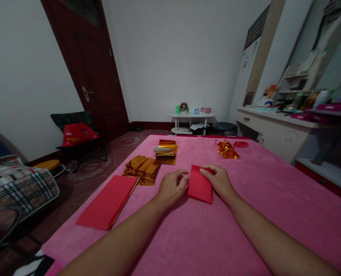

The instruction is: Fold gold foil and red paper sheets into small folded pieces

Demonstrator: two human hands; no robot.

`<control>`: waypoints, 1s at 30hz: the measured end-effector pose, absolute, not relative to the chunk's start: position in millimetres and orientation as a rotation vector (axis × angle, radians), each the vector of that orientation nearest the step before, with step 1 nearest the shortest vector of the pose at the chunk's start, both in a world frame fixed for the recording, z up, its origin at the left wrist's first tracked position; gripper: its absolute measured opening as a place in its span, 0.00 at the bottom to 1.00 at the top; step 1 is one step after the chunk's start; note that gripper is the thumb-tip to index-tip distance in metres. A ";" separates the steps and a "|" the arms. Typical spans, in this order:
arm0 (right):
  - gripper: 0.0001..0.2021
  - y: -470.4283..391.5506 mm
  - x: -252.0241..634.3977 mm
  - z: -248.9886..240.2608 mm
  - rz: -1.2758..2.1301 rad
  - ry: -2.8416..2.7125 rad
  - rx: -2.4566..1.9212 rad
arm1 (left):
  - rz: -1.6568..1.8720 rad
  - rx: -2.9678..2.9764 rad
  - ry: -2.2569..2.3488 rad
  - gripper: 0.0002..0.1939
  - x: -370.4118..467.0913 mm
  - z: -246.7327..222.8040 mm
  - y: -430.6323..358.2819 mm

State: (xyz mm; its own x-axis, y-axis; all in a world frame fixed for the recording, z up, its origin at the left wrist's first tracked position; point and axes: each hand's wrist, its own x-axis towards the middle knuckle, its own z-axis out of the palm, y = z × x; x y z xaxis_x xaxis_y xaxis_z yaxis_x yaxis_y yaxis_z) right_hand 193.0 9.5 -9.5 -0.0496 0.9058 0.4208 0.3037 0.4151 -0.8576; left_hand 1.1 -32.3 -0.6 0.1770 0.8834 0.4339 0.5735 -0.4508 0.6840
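A red folded paper (199, 186) lies on the pink cloth (245, 214) in front of me. My right hand (218, 179) grips its upper right edge, the thumb pressed on top and the fingers behind. Just left of the paper is my left hand (174, 184), its fingers loosely bent and apart with nothing held in them. A stack of red paper sheets (108, 201) with a golden edge rests to the left. Beyond it sits a pile of folded gold foil paper (141, 168). Another gold foil stack (167, 155) carries a pale, rounded long object (162, 149) on top.
Crumpled gold foil (227, 150) and a small red piece (241, 144) lie at the table's far right. A dresser (274, 124) crowded with bottles stands on the right. To the left are a chair with a red bag (78, 134) and a checked cloth-covered item (23, 186).
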 end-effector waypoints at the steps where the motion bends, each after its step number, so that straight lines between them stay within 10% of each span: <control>1: 0.11 9.1 192.7 -9.1 0.678 -1.580 -1.096 | 1.174 2.029 1.348 0.15 2.6 -1.0 -33.2; 19: 0.14 -8.1 181.4 0.6 1.103 -1.549 -0.896 | 1.610 1.319 1.079 0.11 -7.4 -13.1 -6.9; 30: 0.16 -5.0 179.0 -2.9 1.002 -1.334 -0.962 | 1.269 1.370 0.948 0.20 3.9 -1.4 -24.5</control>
State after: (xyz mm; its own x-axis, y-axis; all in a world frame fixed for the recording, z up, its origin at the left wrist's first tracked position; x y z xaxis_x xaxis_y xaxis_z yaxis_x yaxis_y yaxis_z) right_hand 179.0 -5.0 -2.9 -0.0109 0.9540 0.2995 -0.0217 0.2992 -0.9539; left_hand 3.9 -24.5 -1.4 0.1424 0.9689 0.2023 -0.0810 -0.1923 0.9780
